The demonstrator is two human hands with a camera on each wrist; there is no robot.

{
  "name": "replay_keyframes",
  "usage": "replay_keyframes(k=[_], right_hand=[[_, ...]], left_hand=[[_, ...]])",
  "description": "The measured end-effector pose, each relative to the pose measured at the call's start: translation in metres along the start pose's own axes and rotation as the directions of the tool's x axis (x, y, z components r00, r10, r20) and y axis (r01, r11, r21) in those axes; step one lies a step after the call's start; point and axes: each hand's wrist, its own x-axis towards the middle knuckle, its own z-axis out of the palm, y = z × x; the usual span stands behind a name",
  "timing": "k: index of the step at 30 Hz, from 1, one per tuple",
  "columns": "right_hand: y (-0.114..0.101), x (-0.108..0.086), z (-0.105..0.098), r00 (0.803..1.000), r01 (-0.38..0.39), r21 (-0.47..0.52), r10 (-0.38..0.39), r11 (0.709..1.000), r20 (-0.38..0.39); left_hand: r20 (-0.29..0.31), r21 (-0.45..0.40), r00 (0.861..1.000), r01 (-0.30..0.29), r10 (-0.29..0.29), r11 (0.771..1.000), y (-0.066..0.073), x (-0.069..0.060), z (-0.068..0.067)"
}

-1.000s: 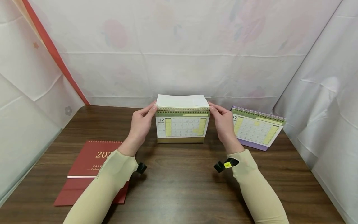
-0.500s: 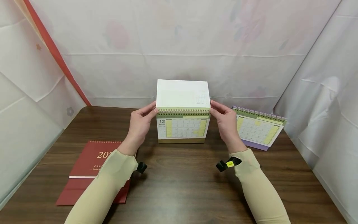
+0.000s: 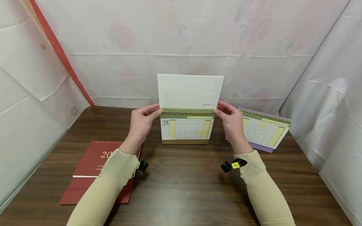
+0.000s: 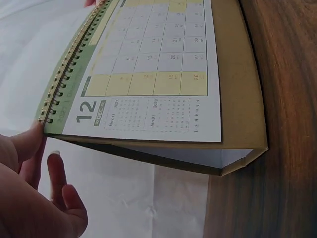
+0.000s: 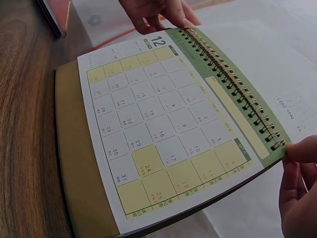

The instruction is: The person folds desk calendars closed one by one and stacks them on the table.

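A spiral-bound desk calendar [image 3: 188,128] with a brown base stands upright at the table's back middle, showing page 12. Above its rings a white page stack [image 3: 189,91] stands raised, its print upside down. My left hand [image 3: 139,125] pinches the calendar's left top corner by the rings. The right top corner is pinched between thumb and fingers of my right hand [image 3: 233,125]. In the left wrist view, the thumb of the left hand [image 4: 39,188] lies at the end of the coil. The right wrist view shows my right hand [image 5: 299,186] at the coil's other end.
A red calendar [image 3: 96,188] lies at the left, partly under my left forearm. Another calendar with a purple base [image 3: 263,131] stands angled at the right, close behind my right hand. Pale printed cloth [image 3: 183,37] hangs behind the wooden table [image 3: 181,188].
The white pages have swung up from lying back behind the rings to standing more upright. Both hands keep their hold on the corners; the right has shifted slightly rightward.
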Motion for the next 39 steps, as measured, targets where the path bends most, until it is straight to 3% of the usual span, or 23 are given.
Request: replay_keyframes(k=[19,27,36,39], right_hand=[[-0.008,0.001,-0.012,0.994,-0.069,-0.047,0.073,0.996,0.087],[-0.012,0.002,-0.019,0.989,-0.032,-0.153,0.053,0.988,0.139],[-0.013,0.003,-0.025,0.978,-0.01,-0.325,0.076,0.946,0.192],[-0.013,0.003,-0.026,0.973,-0.015,-0.316,0.086,0.949,0.213]], left_hand=[[-0.027,0.035,1.0,0.013,-0.012,0.999,0.003,-0.005,-0.001],[0.022,0.088,0.999,-0.05,0.048,0.995,0.006,-0.004,-0.006],[0.13,0.137,0.988,0.06,-0.078,0.989,0.008,-0.008,-0.015],[0.155,0.119,0.984,0.07,-0.088,0.99,0.007,-0.009,-0.016]])
